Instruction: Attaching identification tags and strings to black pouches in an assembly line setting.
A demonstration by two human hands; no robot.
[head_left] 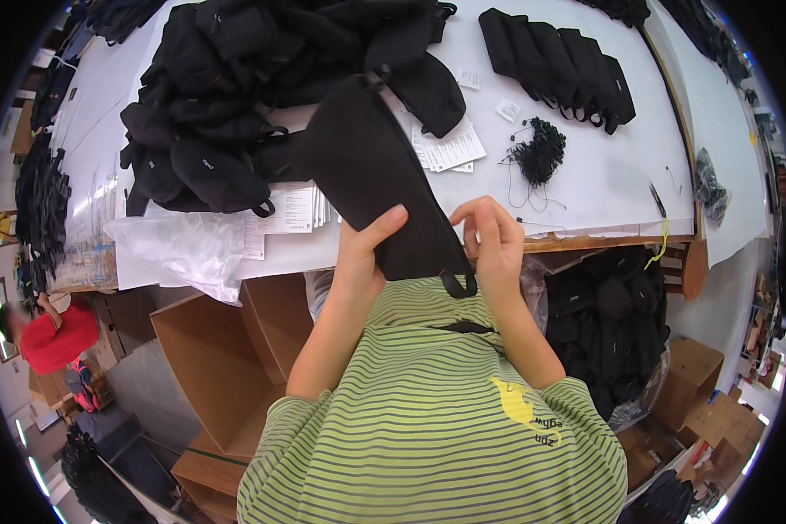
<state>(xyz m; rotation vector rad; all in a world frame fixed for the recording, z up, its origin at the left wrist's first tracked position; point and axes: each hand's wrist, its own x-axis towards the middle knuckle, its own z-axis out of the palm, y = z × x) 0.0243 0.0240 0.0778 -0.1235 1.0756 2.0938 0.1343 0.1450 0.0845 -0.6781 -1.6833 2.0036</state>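
A long black fabric pouch (pixel 358 166) is held tilted in front of my chest, over the table's near edge. It has a seam or zip down its right side and a small loop at its lower end. My left hand (pixel 362 258) grips its lower left part, thumb lying on top and the other fingers hidden beneath. Close to the pouch's right edge, my right hand (pixel 491 244) has its index finger and thumb bent together as in a pinch. Whatever sits between those fingertips is too small to make out.
A big heap of black pouches (pixel 205 87) covers the table's left. Paper cards (pixel 450 148), a bundle of black strings (pixel 537 153) and a row of pouches (pixel 555 65) lie beyond. Snips (pixel 658 201) rest rightward. Below are an open carton (pixel 210 349) and bagged black pouches (pixel 607 314).
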